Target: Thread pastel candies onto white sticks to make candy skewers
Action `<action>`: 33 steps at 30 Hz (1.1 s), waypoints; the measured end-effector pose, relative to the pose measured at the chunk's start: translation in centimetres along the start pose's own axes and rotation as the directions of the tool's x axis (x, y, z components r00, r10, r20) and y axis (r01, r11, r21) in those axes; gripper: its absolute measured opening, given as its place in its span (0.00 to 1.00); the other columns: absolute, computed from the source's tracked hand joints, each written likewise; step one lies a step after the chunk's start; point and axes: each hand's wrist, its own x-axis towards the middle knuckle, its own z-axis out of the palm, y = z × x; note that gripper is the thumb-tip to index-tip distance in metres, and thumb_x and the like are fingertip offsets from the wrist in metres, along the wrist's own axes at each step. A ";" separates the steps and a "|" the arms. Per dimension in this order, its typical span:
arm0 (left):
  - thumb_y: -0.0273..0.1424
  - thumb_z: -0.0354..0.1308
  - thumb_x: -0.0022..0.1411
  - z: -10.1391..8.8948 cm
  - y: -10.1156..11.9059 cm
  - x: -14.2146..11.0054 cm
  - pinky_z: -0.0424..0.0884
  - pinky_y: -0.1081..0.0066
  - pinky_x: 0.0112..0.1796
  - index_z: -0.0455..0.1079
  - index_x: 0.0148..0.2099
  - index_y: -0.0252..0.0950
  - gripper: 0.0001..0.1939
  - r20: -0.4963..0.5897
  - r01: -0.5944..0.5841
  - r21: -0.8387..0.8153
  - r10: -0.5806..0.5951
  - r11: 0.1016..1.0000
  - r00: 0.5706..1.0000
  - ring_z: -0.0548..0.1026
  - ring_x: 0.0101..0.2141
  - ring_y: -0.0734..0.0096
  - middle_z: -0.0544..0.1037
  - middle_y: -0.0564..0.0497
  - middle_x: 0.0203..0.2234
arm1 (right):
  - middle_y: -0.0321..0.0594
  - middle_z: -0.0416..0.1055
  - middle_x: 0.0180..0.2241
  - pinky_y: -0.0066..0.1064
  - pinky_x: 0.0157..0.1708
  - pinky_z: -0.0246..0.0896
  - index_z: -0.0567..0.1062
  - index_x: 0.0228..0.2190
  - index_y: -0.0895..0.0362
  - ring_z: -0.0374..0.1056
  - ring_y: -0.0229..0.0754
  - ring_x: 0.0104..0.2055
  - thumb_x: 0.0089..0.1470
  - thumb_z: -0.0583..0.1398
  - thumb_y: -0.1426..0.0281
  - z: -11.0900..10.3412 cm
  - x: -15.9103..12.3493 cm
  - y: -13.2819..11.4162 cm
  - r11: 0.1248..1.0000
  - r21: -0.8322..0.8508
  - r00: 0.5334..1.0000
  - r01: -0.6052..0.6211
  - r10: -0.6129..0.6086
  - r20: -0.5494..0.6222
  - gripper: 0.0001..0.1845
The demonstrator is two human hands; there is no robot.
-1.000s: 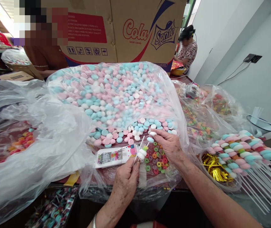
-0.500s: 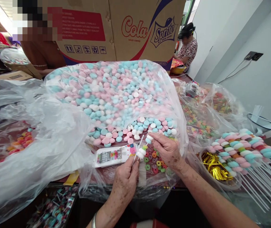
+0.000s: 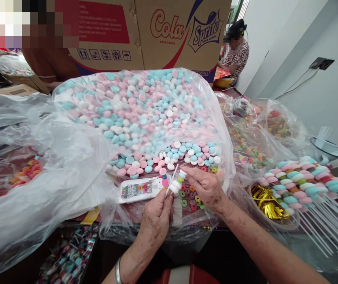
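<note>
My left hand (image 3: 156, 215) is closed around the lower part of a candy skewer (image 3: 176, 185), a white stick threaded with white marshmallows, a green gummy and a blue piece near its top. At least one bare white stick (image 3: 175, 170) shows beside it. Thumb and fingertips of my right hand (image 3: 209, 188) pinch a white marshmallow (image 3: 183, 173) at the skewer's tip. Below that hand lie colourful gummy rings (image 3: 191, 194), partly covered by it. Loose pink, blue and white marshmallows (image 3: 197, 150) spill from a big clear bag (image 3: 139, 102) just beyond.
A printed white packet (image 3: 141, 189) lies left of the rings. At right, finished skewers (image 3: 302, 181) rest over a tub of gold ties (image 3: 266, 203). A large carton (image 3: 145, 35) stands behind. Wrapped candies (image 3: 71, 252) fill a box below left. Two people sit farther back.
My right hand has brought a white marshmallow from beside the pile onto the stick's tip. The blue piece has slid down against the green gummy. My left hand keeps its hold.
</note>
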 end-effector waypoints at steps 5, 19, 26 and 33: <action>0.38 0.48 0.64 -0.1 0.2 0.2 0.58 0.74 0.23 0.64 0.27 0.37 0.14 -0.026 -0.004 -0.006 0.004 1.000 1.000 0.62 0.19 0.72 0.65 0.57 0.16 | 0.36 0.72 0.52 0.37 0.56 0.64 0.72 0.54 0.49 0.70 0.43 0.53 0.60 0.53 0.71 1.1 -1.0 -0.8 0.999 0.038 0.999 0.014 -0.015 0.038 0.21; 0.40 0.50 0.64 -1.1 1.1 -0.6 0.54 0.77 0.17 0.62 0.27 0.36 0.16 -0.013 0.118 -0.273 -0.127 0.955 0.992 0.58 0.14 0.80 0.67 0.58 0.18 | 0.36 0.78 0.42 0.36 0.48 0.65 0.78 0.46 0.49 0.73 0.45 0.45 0.59 0.56 0.65 -4.7 2.7 -1.2 0.989 -0.084 0.993 -0.122 0.120 -0.022 0.16; 0.39 0.52 0.64 -1.9 0.8 -0.9 0.58 0.78 0.20 0.65 0.27 0.36 0.16 0.005 0.118 -0.242 -0.120 0.963 0.993 0.63 0.18 0.78 0.70 0.56 0.19 | 0.40 0.72 0.33 0.31 0.38 0.59 0.77 0.33 0.56 0.67 0.42 0.38 0.56 0.56 0.74 -5.0 2.1 0.2 0.839 -0.531 0.856 0.118 0.185 0.483 0.09; 0.37 0.52 0.63 -1.3 0.3 -1.0 0.55 0.77 0.19 0.64 0.26 0.35 0.15 -0.011 0.119 -0.233 -0.125 0.965 0.992 0.60 0.16 0.79 0.68 0.57 0.18 | 0.43 0.68 0.35 0.30 0.36 0.57 0.74 0.32 0.58 0.64 0.43 0.38 0.56 0.58 0.74 -4.0 1.9 -0.8 0.762 -0.602 0.791 0.239 0.207 0.576 0.03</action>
